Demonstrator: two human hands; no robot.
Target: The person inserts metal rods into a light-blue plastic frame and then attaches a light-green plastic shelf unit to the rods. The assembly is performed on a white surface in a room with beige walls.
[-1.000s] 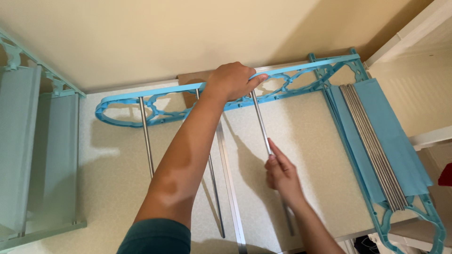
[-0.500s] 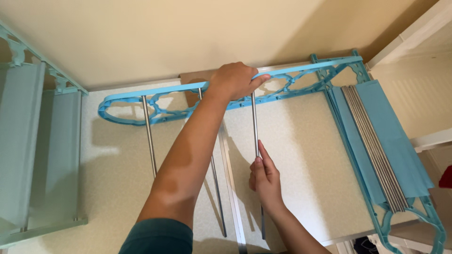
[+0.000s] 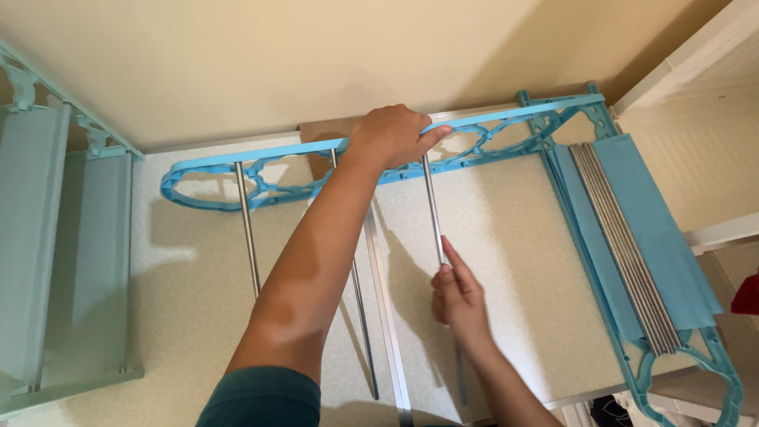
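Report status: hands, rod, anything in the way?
Left hand gripping blue plastic frame. Right hand closed on metal rod, top end at frame. Two rods already seated left; spare rod bundle lies aside, nothing blocking.

Warm, even indoor light, sharp focus throughout, soft arm shadows falling on the speckled floor.

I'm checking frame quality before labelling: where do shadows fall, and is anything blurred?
Head view: sharp overall; the left hand on the blue plastic frame casts a dark shadow on the speckled floor; the right hand gripping the metal rod shows no blur.
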